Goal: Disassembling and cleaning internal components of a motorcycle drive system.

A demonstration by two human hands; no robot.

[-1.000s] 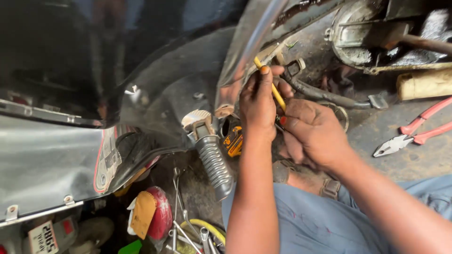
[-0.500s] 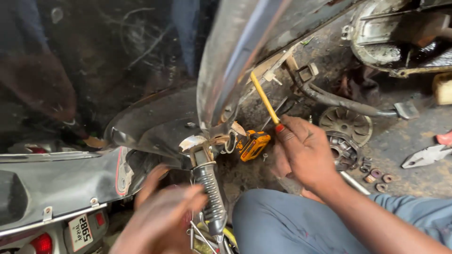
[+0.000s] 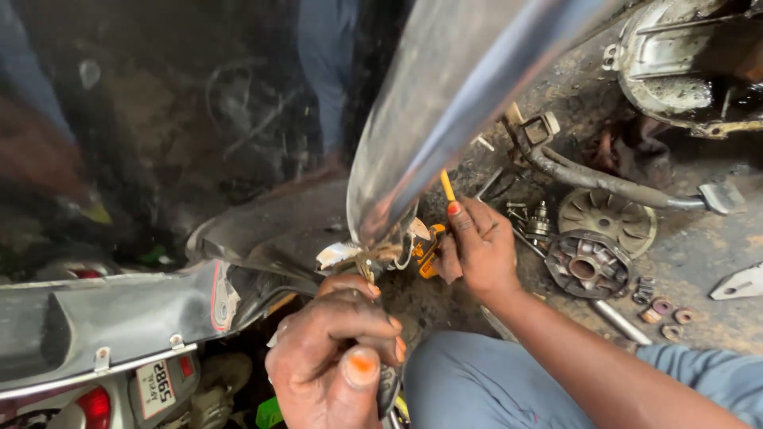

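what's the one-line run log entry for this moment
left hand: gripping spring shock under grey body panel | right hand: holding yellow screwdriver | clutch parts on floor

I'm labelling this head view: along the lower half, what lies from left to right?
Red tail light → left hand → right hand holding a yellow-handled tool → round clutch part → small rings on the floor.

At twelve o'clock the long curved silver metal body panel (image 3: 453,103) runs out past the top edge and hides the upper end of the thin yellow-handled tool (image 3: 447,186). The right hand (image 3: 477,246) covers that tool's lower part. At six o'clock the left hand (image 3: 338,353) conceals whatever it grips. The dark background from nine to eleven o'clock is blurred beyond telling.
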